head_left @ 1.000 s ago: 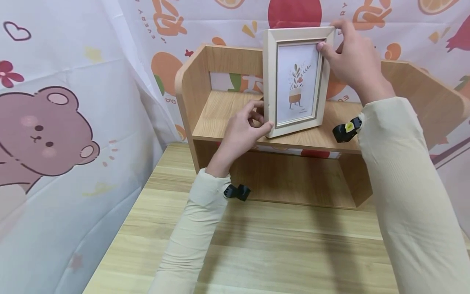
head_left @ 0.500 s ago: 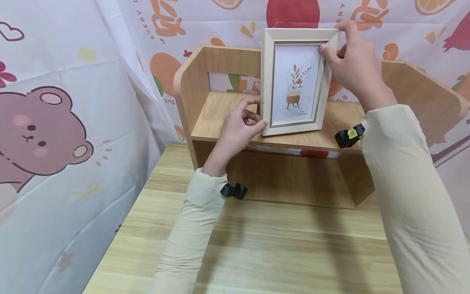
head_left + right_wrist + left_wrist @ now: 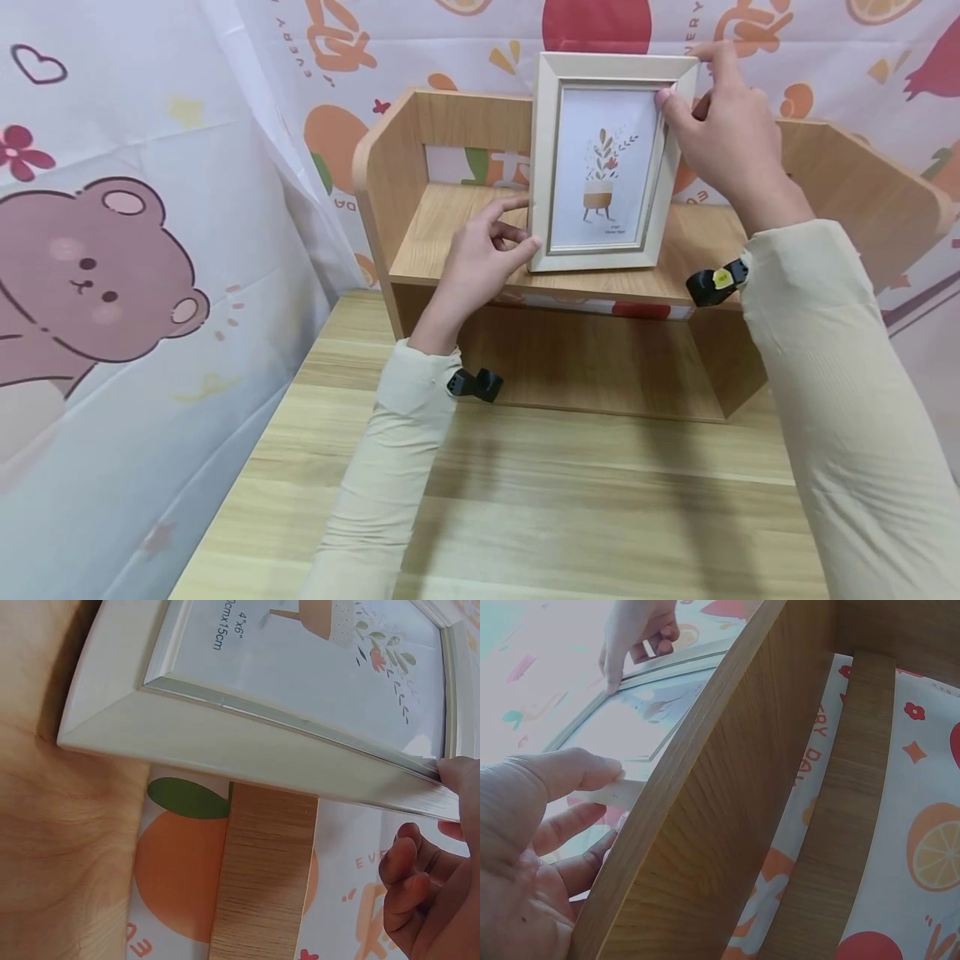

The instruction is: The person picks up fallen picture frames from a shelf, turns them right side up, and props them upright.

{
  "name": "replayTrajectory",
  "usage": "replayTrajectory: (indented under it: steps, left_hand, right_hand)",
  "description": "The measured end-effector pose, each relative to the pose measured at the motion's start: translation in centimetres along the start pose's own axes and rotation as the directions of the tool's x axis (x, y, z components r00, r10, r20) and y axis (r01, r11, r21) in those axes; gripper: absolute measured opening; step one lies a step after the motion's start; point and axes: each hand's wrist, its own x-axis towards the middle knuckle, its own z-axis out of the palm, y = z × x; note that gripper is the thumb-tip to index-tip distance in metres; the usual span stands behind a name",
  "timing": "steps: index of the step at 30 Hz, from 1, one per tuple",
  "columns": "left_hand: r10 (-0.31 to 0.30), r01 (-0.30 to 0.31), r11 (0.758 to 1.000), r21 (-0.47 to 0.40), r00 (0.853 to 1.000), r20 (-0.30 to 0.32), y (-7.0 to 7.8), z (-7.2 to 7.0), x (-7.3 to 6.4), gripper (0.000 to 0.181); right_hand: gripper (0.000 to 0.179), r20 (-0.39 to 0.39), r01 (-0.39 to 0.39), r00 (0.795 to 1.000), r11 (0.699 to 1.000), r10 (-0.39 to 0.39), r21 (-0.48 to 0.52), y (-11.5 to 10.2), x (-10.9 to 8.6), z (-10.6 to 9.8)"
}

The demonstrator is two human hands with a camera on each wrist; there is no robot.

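A cream picture frame (image 3: 600,167), with a drawing of a potted plant behind its pane, stands nearly upright on the upper board of a small wooden shelf (image 3: 442,225). My right hand (image 3: 727,142) pinches its upper right corner, thumb on the front and index finger over the top edge. At the lower left side, my left hand (image 3: 480,258) holds the frame's edge between thumb and fingers. In the left wrist view the shelf board hides part of those fingers. The right wrist view shows the frame (image 3: 262,735) close up, its lower corner near the board.
The shelf stands on a wood-grain table (image 3: 525,508) and has a lower compartment (image 3: 585,358) under the board. Its side panels (image 3: 390,175) rise at both ends. A fruit-print cloth (image 3: 465,50) hangs behind, and a bear-print cloth (image 3: 127,250) hangs at the left.
The frame has turned to face the front more squarely, its lower left corner shifting left and slightly back. Both hands keep hold; the left moves a little left with it.
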Motion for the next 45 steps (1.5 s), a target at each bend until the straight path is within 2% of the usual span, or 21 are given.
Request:
replayTrajectory:
  steps: [9,23,30,35,45]
  left_hand:
    - [-0.003,0.003,0.999,0.042,1.0,0.002,0.0,0.0,0.0,0.049]
    - [-0.017,0.018,0.995,0.098,1.0,-0.005,-0.2,0.1,0.1,0.05]
    - [-0.028,0.029,0.994,0.103,1.0,-0.005,-0.4,0.1,0.1,0.05]
    - [-0.028,0.027,0.994,0.11,1.0,0.001,-0.4,0.1,0.1,0.051]
    - [-0.024,0.021,0.992,0.125,1.0,0.02,-0.4,-0.2,0.1,0.053]
  right_hand:
    - [0.06,-0.017,-0.015,1.0,1.0,0.015,0.012,0.0,-0.3,0.1]
    - [0.061,-0.065,0.026,0.998,1.0,-0.026,-0.008,0.4,-0.9,0.6]
    - [0.06,-0.038,0.023,0.999,1.0,-0.023,-0.014,0.4,-0.9,0.7]
    - [0.06,-0.014,0.008,1.0,1.0,-0.007,0.011,0.5,-1.0,0.9]
    - [0.06,0.007,0.026,1.0,0.997,-0.027,0.07,0.9,-1.1,1.0]
